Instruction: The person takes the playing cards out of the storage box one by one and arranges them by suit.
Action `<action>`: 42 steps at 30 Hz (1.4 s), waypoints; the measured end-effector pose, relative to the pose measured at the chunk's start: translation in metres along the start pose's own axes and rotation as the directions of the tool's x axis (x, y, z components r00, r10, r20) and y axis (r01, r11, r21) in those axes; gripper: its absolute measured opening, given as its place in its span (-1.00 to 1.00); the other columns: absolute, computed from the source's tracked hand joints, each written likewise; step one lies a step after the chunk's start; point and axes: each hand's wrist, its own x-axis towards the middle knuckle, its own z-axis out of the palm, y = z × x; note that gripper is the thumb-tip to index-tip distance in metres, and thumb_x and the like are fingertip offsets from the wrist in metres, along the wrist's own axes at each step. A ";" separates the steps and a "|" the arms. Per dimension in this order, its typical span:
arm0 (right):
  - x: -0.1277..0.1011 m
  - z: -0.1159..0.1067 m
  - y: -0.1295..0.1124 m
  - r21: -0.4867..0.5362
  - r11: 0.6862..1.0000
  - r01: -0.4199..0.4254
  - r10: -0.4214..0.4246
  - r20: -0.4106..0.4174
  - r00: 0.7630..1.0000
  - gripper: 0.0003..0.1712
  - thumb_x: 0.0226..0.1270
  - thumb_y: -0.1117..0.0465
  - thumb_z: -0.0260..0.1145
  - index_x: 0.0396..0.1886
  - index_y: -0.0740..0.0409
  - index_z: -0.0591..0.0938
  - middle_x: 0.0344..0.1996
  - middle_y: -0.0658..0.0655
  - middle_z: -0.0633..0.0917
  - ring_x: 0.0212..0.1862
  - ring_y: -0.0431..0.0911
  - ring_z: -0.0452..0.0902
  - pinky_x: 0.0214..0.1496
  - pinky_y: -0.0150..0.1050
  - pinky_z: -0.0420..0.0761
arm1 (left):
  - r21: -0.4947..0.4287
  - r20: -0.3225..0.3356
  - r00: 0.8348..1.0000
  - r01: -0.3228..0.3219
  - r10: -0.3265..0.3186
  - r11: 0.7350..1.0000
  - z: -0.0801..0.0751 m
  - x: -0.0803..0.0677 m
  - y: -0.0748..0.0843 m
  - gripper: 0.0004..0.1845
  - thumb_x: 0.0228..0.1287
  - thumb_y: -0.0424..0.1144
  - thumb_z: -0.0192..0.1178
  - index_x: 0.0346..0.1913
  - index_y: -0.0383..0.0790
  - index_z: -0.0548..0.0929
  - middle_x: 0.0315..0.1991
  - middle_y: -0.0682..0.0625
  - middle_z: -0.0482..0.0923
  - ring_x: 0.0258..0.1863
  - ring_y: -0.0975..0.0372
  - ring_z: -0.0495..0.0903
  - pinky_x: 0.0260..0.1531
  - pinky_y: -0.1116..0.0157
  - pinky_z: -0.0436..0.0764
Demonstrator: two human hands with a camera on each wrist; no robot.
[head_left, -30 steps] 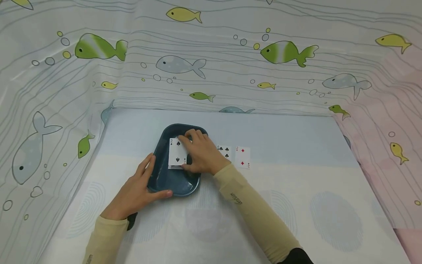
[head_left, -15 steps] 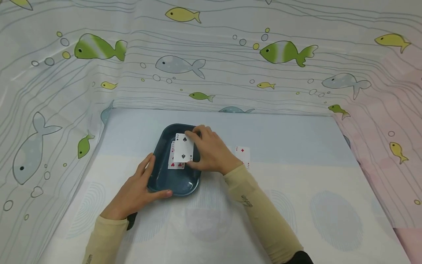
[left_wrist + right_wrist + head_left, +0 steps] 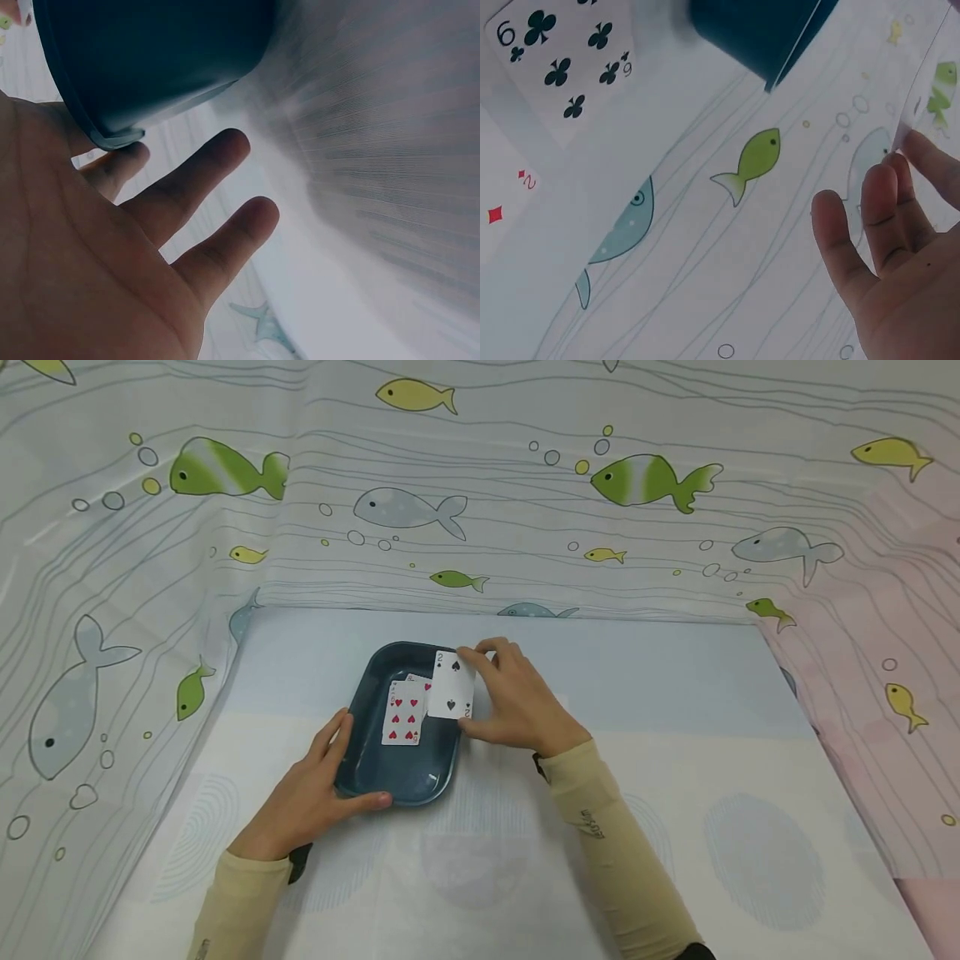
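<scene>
A dark blue tray (image 3: 375, 777) sits on the table with a red hearts card (image 3: 403, 713) lying face up in it, on top of another card. My right hand (image 3: 501, 700) pinches a two of spades (image 3: 452, 686) by its edge, holding it above the tray's right rim. My left hand (image 3: 313, 795) rests against the tray's near left corner, thumb on the front rim and fingers along its side. The left wrist view shows the tray's underside (image 3: 157, 60) above straight fingers (image 3: 196, 184). In the right wrist view a six of clubs (image 3: 559, 64) and a two of diamonds (image 3: 502, 210) lie on the table.
Fish-patterned cloth (image 3: 480, 493) rises as walls behind and on both sides of the pale table (image 3: 675, 777). The right arm's sleeve (image 3: 607, 835) crosses the table diagonally and hides the cards to the right of the tray in the head view.
My right hand lifted the two of spades off the stack in the tray and carried it rightward past the rim, uncovering the hearts card. The left hand stayed put.
</scene>
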 end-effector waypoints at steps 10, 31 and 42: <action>-0.014 -0.012 0.024 0.023 0.999 -0.041 0.040 0.046 0.998 0.02 -0.02 -0.07 0.54 0.48 0.09 0.39 0.27 0.19 0.35 0.06 -0.01 0.35 0.00 -0.17 0.49 | -0.003 -0.003 1.000 0.004 -0.004 1.000 0.002 0.000 -0.002 0.43 -0.03 0.51 0.36 0.65 -0.12 -0.25 0.65 -0.07 -0.29 0.37 -0.26 0.33 0.22 -0.31 0.37; -0.067 -0.022 0.088 -0.011 0.978 -0.209 0.209 0.142 0.968 0.00 -0.03 -0.01 0.52 0.46 0.13 0.39 0.30 0.22 0.30 0.10 0.07 0.33 0.08 -0.02 0.47 | -0.015 0.005 1.000 0.006 -0.006 1.000 0.003 -0.001 -0.003 0.42 -0.01 0.48 0.36 0.65 -0.11 -0.27 0.66 -0.03 -0.32 0.34 -0.24 0.37 0.22 -0.29 0.39; -0.096 -0.025 0.121 -0.083 0.958 -0.275 0.286 0.212 0.934 0.00 -0.03 -0.02 0.51 0.46 0.13 0.38 0.30 0.24 0.30 0.16 0.12 0.30 0.14 0.05 0.47 | -0.014 0.010 1.000 0.006 -0.006 1.000 0.003 0.000 -0.002 0.41 0.00 0.48 0.36 0.65 -0.11 -0.28 0.66 -0.04 -0.33 0.33 -0.26 0.37 0.21 -0.31 0.39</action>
